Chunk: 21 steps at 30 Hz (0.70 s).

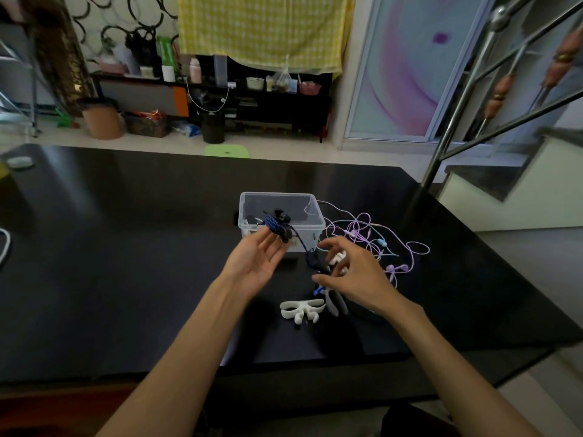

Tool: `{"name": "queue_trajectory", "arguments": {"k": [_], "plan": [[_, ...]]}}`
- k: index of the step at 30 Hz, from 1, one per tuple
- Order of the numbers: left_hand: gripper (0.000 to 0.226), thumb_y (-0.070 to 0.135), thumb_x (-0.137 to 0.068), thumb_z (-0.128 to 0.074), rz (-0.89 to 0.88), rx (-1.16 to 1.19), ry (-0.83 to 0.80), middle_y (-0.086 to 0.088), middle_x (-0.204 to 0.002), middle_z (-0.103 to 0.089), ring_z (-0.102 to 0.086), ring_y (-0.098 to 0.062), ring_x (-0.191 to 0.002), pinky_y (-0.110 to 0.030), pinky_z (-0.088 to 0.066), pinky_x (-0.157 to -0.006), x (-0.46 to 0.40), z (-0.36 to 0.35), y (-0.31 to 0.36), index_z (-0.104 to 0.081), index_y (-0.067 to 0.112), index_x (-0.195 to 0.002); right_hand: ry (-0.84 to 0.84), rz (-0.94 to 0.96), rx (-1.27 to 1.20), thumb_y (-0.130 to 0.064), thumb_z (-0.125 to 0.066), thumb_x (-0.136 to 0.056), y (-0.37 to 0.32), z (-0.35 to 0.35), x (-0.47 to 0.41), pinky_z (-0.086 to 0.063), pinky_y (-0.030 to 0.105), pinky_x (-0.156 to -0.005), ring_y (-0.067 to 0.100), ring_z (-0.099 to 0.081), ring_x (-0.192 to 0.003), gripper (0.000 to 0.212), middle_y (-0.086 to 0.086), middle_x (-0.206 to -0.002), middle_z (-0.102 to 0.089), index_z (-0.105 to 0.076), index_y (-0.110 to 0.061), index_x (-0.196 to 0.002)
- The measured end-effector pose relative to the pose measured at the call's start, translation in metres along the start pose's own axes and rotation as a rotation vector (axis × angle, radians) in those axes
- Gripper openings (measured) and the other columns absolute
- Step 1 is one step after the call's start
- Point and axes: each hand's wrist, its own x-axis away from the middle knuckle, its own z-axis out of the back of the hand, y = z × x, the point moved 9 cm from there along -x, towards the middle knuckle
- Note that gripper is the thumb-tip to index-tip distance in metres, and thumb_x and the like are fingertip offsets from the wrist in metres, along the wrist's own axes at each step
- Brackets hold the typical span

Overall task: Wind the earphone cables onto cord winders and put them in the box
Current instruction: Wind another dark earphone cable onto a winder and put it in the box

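My left hand [258, 257], palm up, holds a black cord winder wound with dark blue cable [277, 227] at its fingertips, just in front of the clear plastic box [310, 212]. A loose length of the blue cable [310, 258] trails down to the right. My right hand [353, 272] hovers with fingers spread over a white winder [337, 258] and the trailing cable. Another white winder [301, 309] lies on the black table [142, 247] near me. Tangled purple and blue earphone cables [378, 241] lie right of the box.
A grey winder [336, 302] lies under my right wrist. A white cable [4, 247] sits at the table's left edge and a small round object [19, 161] at its far left corner. A metal stair railing [467, 99] rises to the right. Shelves stand beyond the table.
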Motion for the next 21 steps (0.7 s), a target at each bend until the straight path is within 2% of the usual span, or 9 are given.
{"name": "queue_trajectory", "arguments": {"k": [3, 5, 8, 11, 13, 15, 16, 19, 21], "plan": [[0.019, 0.013, -0.097, -0.045, 0.016, -0.017, -0.047, -0.007, -0.085, -0.073, -0.071, -0.015, -0.074, -0.026, -0.056, -0.077, 0.001, -0.006, -0.004, -0.061, 0.004, -0.103, 0.022, 0.077, 0.03, -0.019, -0.071, -0.079, -0.018, -0.009, -0.012, -0.055, 0.031, -0.078, 0.007, -0.064, -0.08, 0.055, -0.019, -0.111, -0.058, -0.051, -0.036, -0.128], [0.019, 0.013, -0.097, -0.045, 0.016, -0.009, -0.051, -0.007, -0.084, -0.073, -0.071, -0.014, -0.073, -0.025, -0.056, -0.075, 0.001, -0.006, -0.004, -0.061, 0.004, -0.102, -0.02, 0.088, 0.03, -0.009, -0.065, -0.082, -0.026, -0.014, -0.022, -0.055, 0.03, -0.085, 0.008, -0.067, -0.088, 0.041, -0.009, -0.109, -0.068, -0.064, -0.023, -0.121], [0.018, 0.011, -0.098, -0.043, -0.006, 0.035, 0.013, -0.007, -0.084, -0.071, -0.069, -0.014, -0.074, -0.025, -0.056, -0.077, -0.001, 0.004, 0.001, -0.06, 0.003, -0.099, -0.077, 0.029, -0.124, -0.004, -0.069, -0.081, -0.027, -0.01, -0.025, -0.053, 0.014, -0.081, -0.002, -0.067, -0.078, 0.025, -0.003, -0.094, -0.073, -0.072, -0.012, -0.105], [0.018, 0.008, -0.098, -0.041, -0.018, 0.138, 0.09, -0.009, -0.092, -0.063, -0.062, -0.017, -0.082, -0.03, -0.046, -0.091, -0.003, 0.016, 0.006, -0.056, 0.0, -0.095, 0.165, -0.106, -0.579, -0.003, -0.07, -0.081, -0.006, 0.015, -0.017, -0.057, 0.019, -0.076, 0.007, -0.071, -0.075, 0.018, 0.0, -0.084, -0.074, -0.073, -0.011, -0.096], [0.017, 0.007, -0.098, -0.04, 0.008, 0.142, 0.087, -0.011, -0.094, -0.062, -0.061, -0.018, -0.083, -0.031, -0.043, -0.092, -0.001, 0.012, 0.0, -0.056, -0.001, -0.098, 0.319, -0.262, -1.016, -0.005, -0.065, -0.084, 0.015, 0.016, -0.008, -0.057, 0.02, -0.075, 0.01, -0.071, -0.078, 0.014, 0.002, -0.085, -0.074, -0.07, -0.009, -0.097], [0.018, 0.006, -0.098, -0.04, 0.046, 0.158, 0.064, -0.013, -0.094, -0.062, -0.061, -0.019, -0.084, -0.032, -0.043, -0.092, 0.001, 0.004, -0.01, -0.055, -0.003, -0.101, 0.351, -0.375, -1.452, -0.01, -0.059, -0.089, 0.021, 0.0, -0.002, -0.055, 0.02, -0.076, 0.009, -0.068, -0.078, 0.01, 0.0, -0.083, -0.071, -0.067, -0.011, -0.096], [0.019, 0.006, -0.099, -0.039, 0.057, 0.183, 0.066, -0.013, -0.094, -0.062, -0.061, -0.019, -0.083, -0.032, -0.043, -0.092, 0.001, 0.003, -0.014, -0.055, -0.003, -0.101, 0.346, -0.422, -1.56, -0.012, -0.058, -0.09, 0.021, -0.007, 0.0, -0.052, 0.019, -0.075, 0.007, -0.064, -0.075, 0.009, -0.001, -0.081, -0.069, -0.066, -0.014, -0.094], [0.018, 0.006, -0.099, -0.04, 0.05, 0.253, 0.099, -0.014, -0.093, -0.061, -0.06, -0.019, -0.081, -0.031, -0.044, -0.097, -0.001, 0.009, -0.014, -0.055, -0.003, -0.1, 0.23, -0.483, -1.543, -0.009, -0.056, -0.089, 0.016, -0.015, 0.003, -0.035, 0.02, -0.063, 0.005, -0.049, -0.061, 0.013, -0.005, -0.069, -0.061, -0.061, -0.02, -0.085], [0.017, 0.006, -0.098, -0.04, 0.018, 0.247, 0.111, -0.013, -0.093, -0.061, -0.06, -0.019, -0.081, -0.03, -0.042, -0.102, -0.004, 0.012, -0.009, -0.055, -0.003, -0.101, 0.118, -0.398, -1.207, 0.002, -0.054, -0.084, 0.014, -0.006, 0.001, -0.032, 0.022, -0.061, 0.009, -0.041, -0.059, 0.021, -0.003, -0.064, -0.052, -0.054, -0.018, -0.077]]}}
